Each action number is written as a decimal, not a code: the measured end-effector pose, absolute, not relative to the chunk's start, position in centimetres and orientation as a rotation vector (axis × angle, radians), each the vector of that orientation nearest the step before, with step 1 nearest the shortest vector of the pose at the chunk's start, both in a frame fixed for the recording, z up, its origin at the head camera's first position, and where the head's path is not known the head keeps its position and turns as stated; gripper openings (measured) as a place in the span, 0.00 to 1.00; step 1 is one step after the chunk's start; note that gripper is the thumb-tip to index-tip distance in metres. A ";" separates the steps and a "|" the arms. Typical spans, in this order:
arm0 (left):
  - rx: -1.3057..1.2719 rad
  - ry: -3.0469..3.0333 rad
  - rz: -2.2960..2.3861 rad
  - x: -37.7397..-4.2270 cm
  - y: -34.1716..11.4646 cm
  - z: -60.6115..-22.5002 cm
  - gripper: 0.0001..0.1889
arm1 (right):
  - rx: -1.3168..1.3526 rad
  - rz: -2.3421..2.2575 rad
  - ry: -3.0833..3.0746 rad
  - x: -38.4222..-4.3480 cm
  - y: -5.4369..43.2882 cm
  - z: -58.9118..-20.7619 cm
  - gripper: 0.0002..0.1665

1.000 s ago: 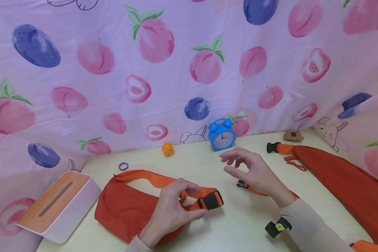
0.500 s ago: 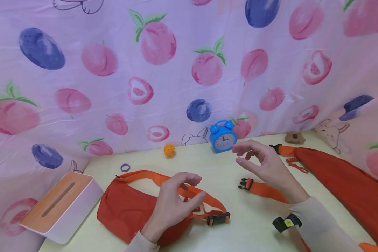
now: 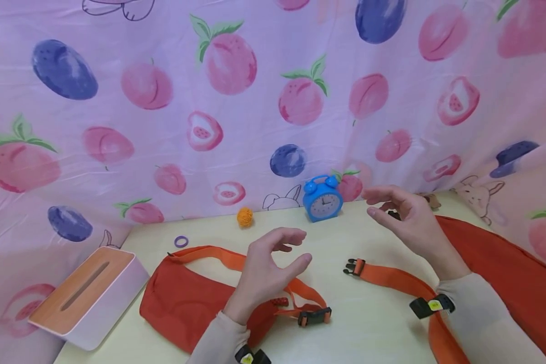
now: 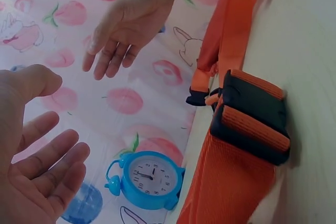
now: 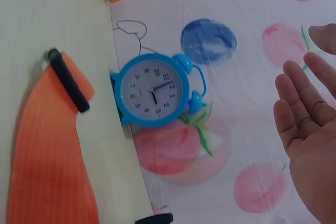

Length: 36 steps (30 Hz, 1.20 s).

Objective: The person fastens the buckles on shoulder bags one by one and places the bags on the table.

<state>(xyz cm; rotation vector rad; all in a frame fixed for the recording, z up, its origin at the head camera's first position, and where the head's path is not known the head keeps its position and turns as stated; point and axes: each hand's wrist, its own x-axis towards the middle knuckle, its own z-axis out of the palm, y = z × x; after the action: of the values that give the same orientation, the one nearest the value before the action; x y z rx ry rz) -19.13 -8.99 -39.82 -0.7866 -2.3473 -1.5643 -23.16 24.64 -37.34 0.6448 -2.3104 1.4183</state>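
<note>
Released the black buckle (image 3: pixel 315 317) at lower centre, raising left hand (image 3: pixel 267 270) and right hand (image 3: pixel 411 220), relaxed and empty, apparently finished with it.

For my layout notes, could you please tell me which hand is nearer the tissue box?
Left: the left hand hovers to the right of the tissue box; the right hand is much farther right.

Left grip (image 3: pixel 269 267) higher; off buckle (image 3: pixel 315 317)
</note>
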 end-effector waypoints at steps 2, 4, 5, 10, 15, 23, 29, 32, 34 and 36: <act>-0.802 -2.352 -1.595 -19.5 -8.4 -39.8 0.21 | 0.629 1.421 -2.307 -23.5 25.4 -37.4 0.26; -0.818 -2.354 -1.618 -19.8 -7.8 -39.9 0.21 | 0.618 1.434 -2.311 -24.0 26.1 -37.4 0.26; -0.827 -2.356 -1.625 -20.0 -7.6 -39.9 0.21 | 0.611 1.440 -2.317 -24.2 26.4 -37.5 0.26; -0.900 -2.353 -1.642 -20.8 -6.5 -40.0 0.24 | 0.540 1.434 -2.393 -25.3 27.7 -38.0 0.29; -1.007 -2.405 -1.611 -21.9 -5.2 -39.9 0.29 | 0.502 1.392 -2.451 -26.6 29.4 -39.3 0.33; -1.200 -2.453 -1.632 -24.3 -2.5 -41.0 0.34 | 0.429 1.386 -2.540 -28.5 32.2 -41.5 0.37; -1.200 -2.543 -1.662 -26.0 -0.6 -41.7 0.35 | 0.363 1.403 -2.608 -29.4 34.3 -42.5 0.42; -1.178 -2.601 -1.677 -26.8 0.3 -42.3 0.34 | 0.327 1.400 -2.642 -29.6 35.0 -43.0 0.43; -1.151 -2.654 -1.678 -27.2 0.8 -42.8 0.35 | 0.313 1.404 -2.662 -29.7 35.4 -43.3 0.43; -1.124 -2.712 -1.682 -27.4 1.2 -43.3 0.35 | 0.310 1.420 -2.674 -29.8 35.6 -43.5 0.43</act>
<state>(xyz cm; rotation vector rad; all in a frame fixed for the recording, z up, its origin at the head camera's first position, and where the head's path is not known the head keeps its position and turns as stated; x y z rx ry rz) -27.40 1.17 -43.26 -1.1244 -2.7117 -1.6818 -29.78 35.64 -43.51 0.3096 -2.6737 1.4201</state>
